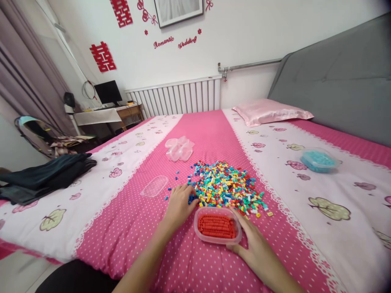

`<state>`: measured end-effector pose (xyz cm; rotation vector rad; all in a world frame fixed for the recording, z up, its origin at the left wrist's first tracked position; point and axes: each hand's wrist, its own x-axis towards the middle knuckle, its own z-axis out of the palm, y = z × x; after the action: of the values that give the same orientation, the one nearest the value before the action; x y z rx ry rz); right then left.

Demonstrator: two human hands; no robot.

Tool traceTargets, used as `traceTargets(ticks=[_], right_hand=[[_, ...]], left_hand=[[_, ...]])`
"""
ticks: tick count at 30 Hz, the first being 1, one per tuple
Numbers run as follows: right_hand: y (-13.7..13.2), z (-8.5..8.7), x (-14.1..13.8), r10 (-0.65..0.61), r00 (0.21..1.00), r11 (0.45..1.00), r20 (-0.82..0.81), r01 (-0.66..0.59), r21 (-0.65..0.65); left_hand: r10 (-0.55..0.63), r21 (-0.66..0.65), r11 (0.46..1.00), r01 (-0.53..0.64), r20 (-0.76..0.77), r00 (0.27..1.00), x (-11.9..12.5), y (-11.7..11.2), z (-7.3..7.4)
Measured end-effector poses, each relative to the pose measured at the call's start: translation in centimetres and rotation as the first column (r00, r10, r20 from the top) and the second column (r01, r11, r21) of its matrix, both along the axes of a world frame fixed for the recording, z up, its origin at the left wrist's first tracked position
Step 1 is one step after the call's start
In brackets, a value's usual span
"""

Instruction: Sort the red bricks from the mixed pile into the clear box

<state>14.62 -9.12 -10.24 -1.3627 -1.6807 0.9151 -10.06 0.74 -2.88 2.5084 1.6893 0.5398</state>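
Your right hand [255, 241] clamped on the tub [214, 241], red pieces [216, 226] inside, your left hand [181, 202] at the pile [226, 183], its grip unclear.

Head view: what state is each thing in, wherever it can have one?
Loose pieces: heaped, mixed colours
Left hand: curled at loose pieces' edge
Near box: open, upright, red pieces in rows
Right hand: gripping near box
Far box: upright, holding blue pieces
Clear lid: flat
Plasticware: heaped
Clothes: piled
Pillow: flat
Monitor: dark
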Motion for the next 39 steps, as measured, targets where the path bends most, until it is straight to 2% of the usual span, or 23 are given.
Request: traceTargets(ticks=[6,11,15,26,32,35,39], right_hand=[[0.1,-0.6,-0.1,0.001,1.0,0.999,0.006,-0.002,0.045],[0.0,-0.2,-0.1,0.007,1.0,0.999,0.011,-0.008,0.038],[-0.1,0.1,-0.2,-0.014,1.0,0.999,0.006,0.013,0.046],[0.1,-0.3,-0.1,-0.001,1.0,0.999,-0.011,0.001,0.039],[0.1,0.0,0.0,-0.021,0.999,0.998,0.027,0.019,0.061],[-0.1,0.6,0.0,-0.017,0.999,0.998,0.034,0.015,0.066],[-0.3,1.7,0.0,-0.012,1.0,0.997,0.024,0.011,0.07]], left_hand=[[0.073,-0.001,0.997,-0.073,-0.019,0.997,-0.9,2.1,-0.7],[-0.013,-0.026,1.0,0.013,-0.021,1.0,0.0,3.6,-0.5],[-0.086,-0.042,0.996,0.085,-0.036,0.996,0.7,3.9,-0.1],[-0.051,0.002,0.999,0.051,-0.045,0.998,1.1,4.4,0.1],[-0.013,0.052,0.999,0.007,0.108,0.994,0.5,3.2,0.6],[-0.037,0.037,0.999,0.03,0.199,0.979,-0.1,1.5,2.1],[-0.141,-0.003,0.989,0.146,0.254,0.957,-0.7,-2.0,4.6]])
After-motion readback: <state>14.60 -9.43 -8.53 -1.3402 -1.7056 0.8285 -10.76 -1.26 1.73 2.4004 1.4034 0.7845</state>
